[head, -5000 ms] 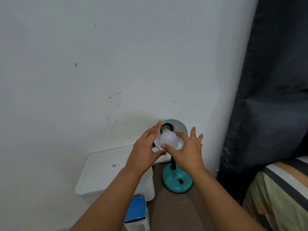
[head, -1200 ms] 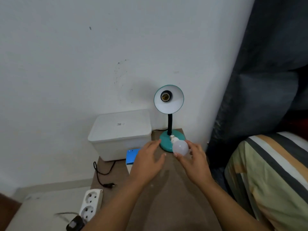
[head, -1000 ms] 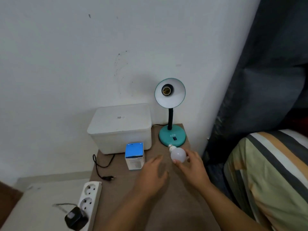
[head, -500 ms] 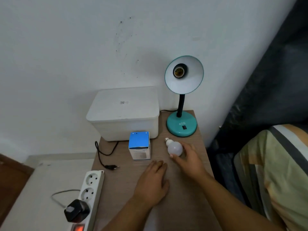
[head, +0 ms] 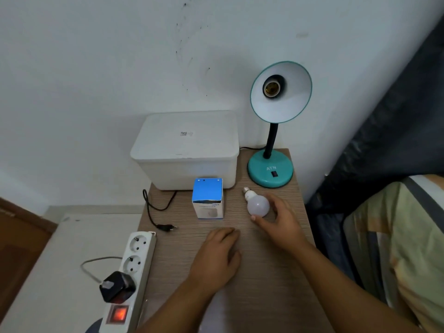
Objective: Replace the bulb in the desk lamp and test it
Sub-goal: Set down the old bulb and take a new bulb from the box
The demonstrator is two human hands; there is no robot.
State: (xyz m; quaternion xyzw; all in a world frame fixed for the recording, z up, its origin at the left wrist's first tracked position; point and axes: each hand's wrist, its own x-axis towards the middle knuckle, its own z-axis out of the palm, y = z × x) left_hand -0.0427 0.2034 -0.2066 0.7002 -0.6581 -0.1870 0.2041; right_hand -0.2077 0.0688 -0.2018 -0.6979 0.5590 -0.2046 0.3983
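The white bulb (head: 257, 205) lies on its side on the worktop (head: 269, 272) near the right edge, its long axis diagonal with the screw base pointing toward the back-left, between the teal desk lamp (head: 271, 171) and a blue-topped box (head: 208, 197). The right hand (head: 278, 223) loosely cups the bulb's globe, thumb and fingertips touching it. The left hand (head: 216, 258) rests flat and open, palm down, mid-worktop.

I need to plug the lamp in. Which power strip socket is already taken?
The socket nearest the glowing red switch, holding a black adapter; the other two are free.
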